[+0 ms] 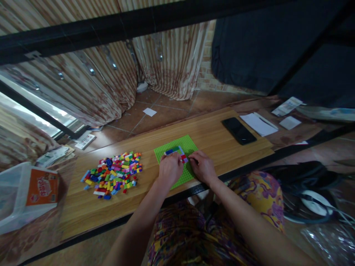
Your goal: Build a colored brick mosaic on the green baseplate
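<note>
A green studded baseplate (181,180) lies on the wooden board in front of me. On it sits a small build of toy bricks (175,149) in blue, green, light blue, white and red. My left hand (171,168) rests over the near left side of this build, its fingers curled down and partly covering the bricks. At the right side of the plate is my right hand (203,167), fingers bent together close to the red bricks. Whatever is between the fingertips of either hand is hidden or too small to name. A pile of loose, many-coloured bricks (116,173) spreads to the left.
A black phone (239,130) lies on the right of the wooden board (149,177), beside white paper (259,124) with a pen. A clear plastic bin (16,199) with an orange label stands at the far left. A dark metal bar crosses above the board.
</note>
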A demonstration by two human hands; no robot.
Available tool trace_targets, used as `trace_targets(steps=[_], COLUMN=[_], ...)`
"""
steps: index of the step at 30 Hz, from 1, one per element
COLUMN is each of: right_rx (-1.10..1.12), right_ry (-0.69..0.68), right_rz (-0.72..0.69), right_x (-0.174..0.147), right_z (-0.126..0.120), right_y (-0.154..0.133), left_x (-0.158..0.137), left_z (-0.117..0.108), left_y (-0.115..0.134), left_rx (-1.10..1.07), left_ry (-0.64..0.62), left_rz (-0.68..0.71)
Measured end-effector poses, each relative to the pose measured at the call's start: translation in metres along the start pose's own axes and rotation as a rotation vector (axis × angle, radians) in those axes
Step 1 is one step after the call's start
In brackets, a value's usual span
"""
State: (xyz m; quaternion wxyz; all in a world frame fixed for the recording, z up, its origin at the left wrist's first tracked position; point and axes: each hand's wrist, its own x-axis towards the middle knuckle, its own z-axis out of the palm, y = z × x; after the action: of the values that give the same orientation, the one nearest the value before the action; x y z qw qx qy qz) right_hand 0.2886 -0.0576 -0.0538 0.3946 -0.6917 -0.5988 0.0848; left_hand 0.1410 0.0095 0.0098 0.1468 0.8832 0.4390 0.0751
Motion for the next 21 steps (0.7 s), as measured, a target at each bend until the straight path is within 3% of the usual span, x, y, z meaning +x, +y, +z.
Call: trace_targets(steps=[21], right_rx=[0.000], right_ry=[0.008], right_rz=[0.000], right_x=[0.000], right_z=[0.000], right_y=[-0.002], left_x=[0.011], left_z=[-0.010], left_y=[-0.004], left_rx=[-0.080], left_ry=[-0.096], left_rz=[0.013])
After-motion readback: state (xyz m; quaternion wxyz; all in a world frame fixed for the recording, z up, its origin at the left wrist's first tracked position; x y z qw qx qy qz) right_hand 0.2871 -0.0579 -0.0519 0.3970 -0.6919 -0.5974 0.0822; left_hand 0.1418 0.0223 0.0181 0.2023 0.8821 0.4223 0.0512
